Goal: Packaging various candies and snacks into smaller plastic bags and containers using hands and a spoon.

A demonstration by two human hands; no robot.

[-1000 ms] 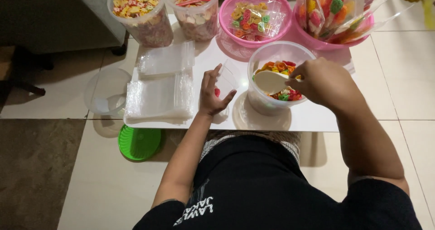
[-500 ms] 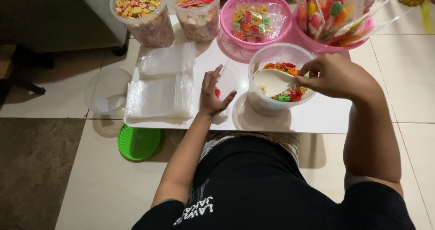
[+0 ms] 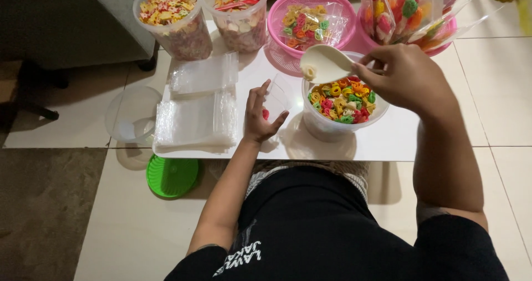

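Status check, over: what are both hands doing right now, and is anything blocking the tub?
Left hand holds a small clear bag open. Right hand holds white scoop above the tub of coloured ring snacks. Nothing blocking the tub.

The person wears a black short-sleeved shirt (image 3: 310, 225) with white lettering near its lower edge, arms bare.

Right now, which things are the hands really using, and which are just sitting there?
In use:
- left hand holding a small clear bag
- right hand lifting a white scoop
- clear tub of colourful ring crackers

Just sitting:
- stacks of clear bags
- two clear snack tubs
- pink baskets of filled packs
- empty clear tub
- green lid
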